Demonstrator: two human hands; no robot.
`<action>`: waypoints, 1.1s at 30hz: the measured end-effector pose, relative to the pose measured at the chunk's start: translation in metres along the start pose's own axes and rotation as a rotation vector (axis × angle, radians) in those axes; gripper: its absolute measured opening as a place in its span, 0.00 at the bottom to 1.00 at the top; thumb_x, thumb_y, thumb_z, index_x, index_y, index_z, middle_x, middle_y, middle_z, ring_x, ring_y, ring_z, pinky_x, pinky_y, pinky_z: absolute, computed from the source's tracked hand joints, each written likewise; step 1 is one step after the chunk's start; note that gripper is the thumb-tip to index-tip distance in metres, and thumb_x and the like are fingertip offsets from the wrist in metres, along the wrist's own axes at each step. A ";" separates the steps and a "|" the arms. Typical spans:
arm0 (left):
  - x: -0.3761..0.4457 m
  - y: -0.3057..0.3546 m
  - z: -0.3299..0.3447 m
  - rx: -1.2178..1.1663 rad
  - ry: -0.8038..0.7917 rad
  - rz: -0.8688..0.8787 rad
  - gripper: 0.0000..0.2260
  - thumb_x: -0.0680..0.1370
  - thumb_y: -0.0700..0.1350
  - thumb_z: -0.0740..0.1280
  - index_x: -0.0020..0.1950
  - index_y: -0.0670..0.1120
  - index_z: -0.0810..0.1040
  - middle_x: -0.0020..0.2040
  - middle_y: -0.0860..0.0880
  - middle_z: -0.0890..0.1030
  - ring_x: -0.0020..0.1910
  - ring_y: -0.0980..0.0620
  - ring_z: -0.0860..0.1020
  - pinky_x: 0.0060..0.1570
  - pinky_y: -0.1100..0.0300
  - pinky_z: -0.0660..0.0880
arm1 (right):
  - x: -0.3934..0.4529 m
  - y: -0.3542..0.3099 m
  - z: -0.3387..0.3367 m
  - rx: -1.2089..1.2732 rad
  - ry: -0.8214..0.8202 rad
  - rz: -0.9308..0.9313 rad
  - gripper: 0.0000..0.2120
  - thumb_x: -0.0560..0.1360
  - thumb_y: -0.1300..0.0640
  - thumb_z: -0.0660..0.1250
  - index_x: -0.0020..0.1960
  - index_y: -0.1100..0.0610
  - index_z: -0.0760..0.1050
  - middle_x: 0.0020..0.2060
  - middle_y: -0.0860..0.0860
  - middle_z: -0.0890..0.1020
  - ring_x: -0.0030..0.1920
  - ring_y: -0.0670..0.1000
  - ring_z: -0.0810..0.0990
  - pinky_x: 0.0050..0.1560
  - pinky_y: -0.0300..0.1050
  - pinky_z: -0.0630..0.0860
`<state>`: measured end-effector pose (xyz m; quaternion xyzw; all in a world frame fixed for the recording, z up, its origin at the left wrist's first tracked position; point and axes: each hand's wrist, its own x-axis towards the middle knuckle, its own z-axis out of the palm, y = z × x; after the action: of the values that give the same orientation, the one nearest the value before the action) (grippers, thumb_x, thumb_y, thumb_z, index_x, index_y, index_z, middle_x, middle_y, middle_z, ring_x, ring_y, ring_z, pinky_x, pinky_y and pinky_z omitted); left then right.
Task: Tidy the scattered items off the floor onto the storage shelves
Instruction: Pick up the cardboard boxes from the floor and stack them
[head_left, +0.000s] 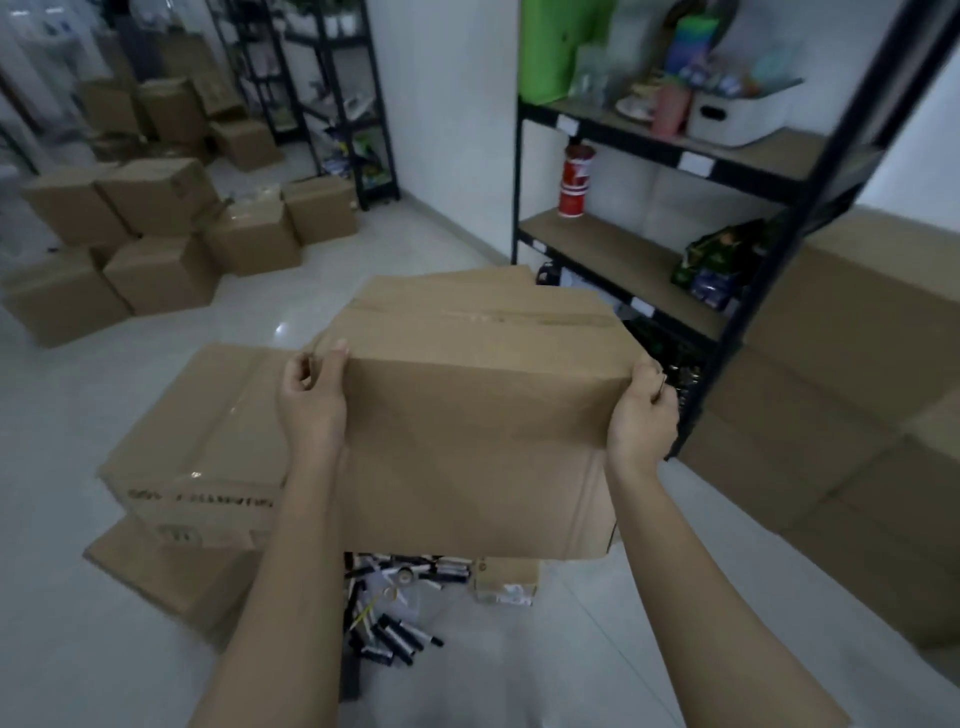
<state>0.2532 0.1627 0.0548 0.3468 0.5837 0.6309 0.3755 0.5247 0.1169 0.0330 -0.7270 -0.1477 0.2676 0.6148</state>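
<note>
I hold a closed brown cardboard box (478, 415) in the air in front of me. My left hand (311, 400) grips its near left corner, thumb up on the top edge. My right hand (644, 410) grips its near right corner with curled fingers. Under the box, black markers (395, 634) lie scattered on the pale tiled floor beside a small carton (506, 579). The black metal storage shelf (613, 244) with wooden boards stands just beyond the box to the right.
A taped carton (208, 447) sits on a flattened one at my left. Several cartons (156, 234) are piled at the far left. Large boxes (857, 389) line the right wall. The shelf carries a red cup stack (575, 182), a white bin (737, 114) and green packets (722, 260).
</note>
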 end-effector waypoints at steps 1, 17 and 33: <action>-0.006 0.005 0.010 -0.022 -0.020 -0.001 0.10 0.74 0.50 0.72 0.52 0.47 0.78 0.47 0.51 0.81 0.47 0.55 0.78 0.48 0.62 0.72 | 0.003 -0.005 -0.013 0.012 0.020 0.002 0.19 0.80 0.41 0.56 0.58 0.54 0.73 0.52 0.51 0.75 0.58 0.56 0.75 0.53 0.49 0.67; -0.189 0.034 0.267 -0.040 -0.536 -0.134 0.07 0.77 0.52 0.69 0.51 0.52 0.75 0.51 0.49 0.80 0.47 0.50 0.78 0.48 0.52 0.75 | 0.117 -0.056 -0.285 0.025 0.526 0.006 0.23 0.83 0.45 0.50 0.71 0.56 0.69 0.67 0.58 0.74 0.67 0.61 0.71 0.65 0.54 0.65; -0.421 0.000 0.487 0.186 -0.864 -0.428 0.08 0.82 0.50 0.63 0.60 0.53 0.70 0.63 0.49 0.71 0.61 0.42 0.71 0.62 0.35 0.70 | 0.251 -0.057 -0.569 0.051 0.689 -0.030 0.21 0.82 0.45 0.53 0.67 0.56 0.70 0.61 0.57 0.77 0.59 0.58 0.74 0.56 0.51 0.67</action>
<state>0.8808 0.0246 0.0929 0.4813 0.4865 0.2830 0.6720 1.0597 -0.1989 0.0933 -0.7567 0.0647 0.0007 0.6506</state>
